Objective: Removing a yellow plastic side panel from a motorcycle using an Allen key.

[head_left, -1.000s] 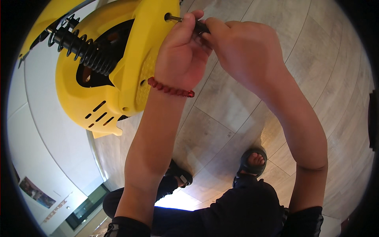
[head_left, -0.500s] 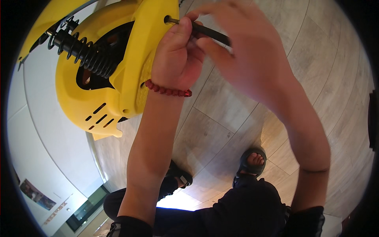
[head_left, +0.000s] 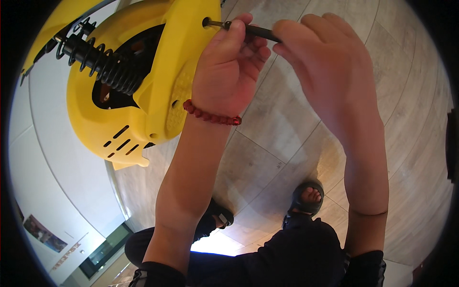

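Against the right side of the yellow housing (head_left: 143, 91), both hands meet on a thin dark tool shaft (head_left: 248, 29). The shaft's tip sits in a small round hole near the housing's upper right edge, and the shaft runs out from there to the right, slightly downward. The left hand (head_left: 229, 71) is just right of the housing, its thumb and fingers pinched around the shaft close to the hole. A bracelet of red beads (head_left: 210, 115) circles that wrist, just beside the housing's lower right curve. The right hand (head_left: 330, 67) is farther right of the housing, fingers curled over the outer end of the shaft; what lies under its palm is hidden, so the end of the tool cannot be made out.

Inside the housing's open left part, a black coil spring (head_left: 100, 60) slants from upper left to lower right. 3 short slots are cut in the housing's lower face.

Below the housing lies a pale tiled floor (head_left: 287, 143). The person's 2 feet in dark sandals (head_left: 308, 198) stand on it, well below and right of the housing, with dark trousers at the lower edge of the view.
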The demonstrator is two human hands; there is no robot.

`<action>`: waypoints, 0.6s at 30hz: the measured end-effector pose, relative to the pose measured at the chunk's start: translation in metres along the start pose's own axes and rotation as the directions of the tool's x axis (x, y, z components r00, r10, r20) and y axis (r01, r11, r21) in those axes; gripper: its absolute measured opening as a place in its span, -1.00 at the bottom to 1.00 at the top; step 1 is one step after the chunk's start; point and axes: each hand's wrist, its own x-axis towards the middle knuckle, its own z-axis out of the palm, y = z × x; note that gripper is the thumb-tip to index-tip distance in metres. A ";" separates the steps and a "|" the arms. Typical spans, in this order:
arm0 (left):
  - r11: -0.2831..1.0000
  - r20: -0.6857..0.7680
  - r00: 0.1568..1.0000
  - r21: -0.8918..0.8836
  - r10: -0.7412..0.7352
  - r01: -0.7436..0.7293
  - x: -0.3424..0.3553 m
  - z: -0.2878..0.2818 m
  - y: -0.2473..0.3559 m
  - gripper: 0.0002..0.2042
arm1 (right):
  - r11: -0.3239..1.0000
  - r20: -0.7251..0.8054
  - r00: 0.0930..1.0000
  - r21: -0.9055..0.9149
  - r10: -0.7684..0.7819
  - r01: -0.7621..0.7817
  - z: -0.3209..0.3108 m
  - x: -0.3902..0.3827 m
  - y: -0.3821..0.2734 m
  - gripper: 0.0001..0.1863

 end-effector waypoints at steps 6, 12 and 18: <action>0.998 0.012 1.000 0.057 0.008 -0.009 -0.003 -0.009 0.005 -0.79 | 0.598 0.239 0.884 0.664 0.401 -0.450 -0.005 -0.011 -0.019 -0.83; 0.999 0.063 0.998 0.055 -0.005 0.001 -0.005 -0.011 0.004 -0.78 | -0.093 0.735 0.529 0.616 0.423 -0.782 -0.009 -0.012 -0.019 -0.75; 0.998 -0.005 0.999 0.037 -0.049 0.050 -0.004 -0.003 0.009 -0.80 | 0.590 0.188 0.900 0.700 0.393 -0.403 0.007 -0.016 -0.018 -0.71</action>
